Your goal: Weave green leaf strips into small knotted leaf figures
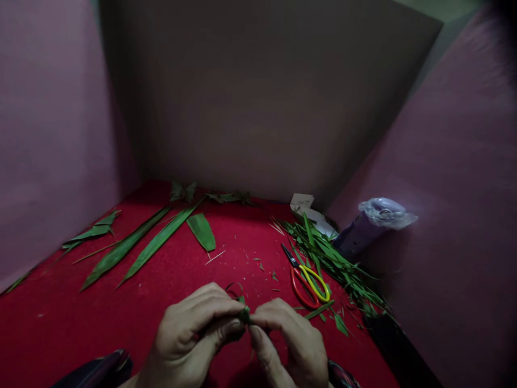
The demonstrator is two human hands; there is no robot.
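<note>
A small folded leaf piece [244,314] is pinched between left hand [194,328] and right hand [293,342]; folding looks partly done, with long leaves [141,248] and scissors [307,280] lying unused on the red cloth [60,323].

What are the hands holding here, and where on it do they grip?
Both hands pinch a small folded green leaf piece between them: the left hand from its left side, the right hand from its right, with fingertips. A thin curl rises above it.

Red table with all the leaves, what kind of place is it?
Probably a small leaf-craft booth: plain boards wall in a red cloth table, with long green leaves, scissors, and both hands pinching a folded leaf piece.
</note>
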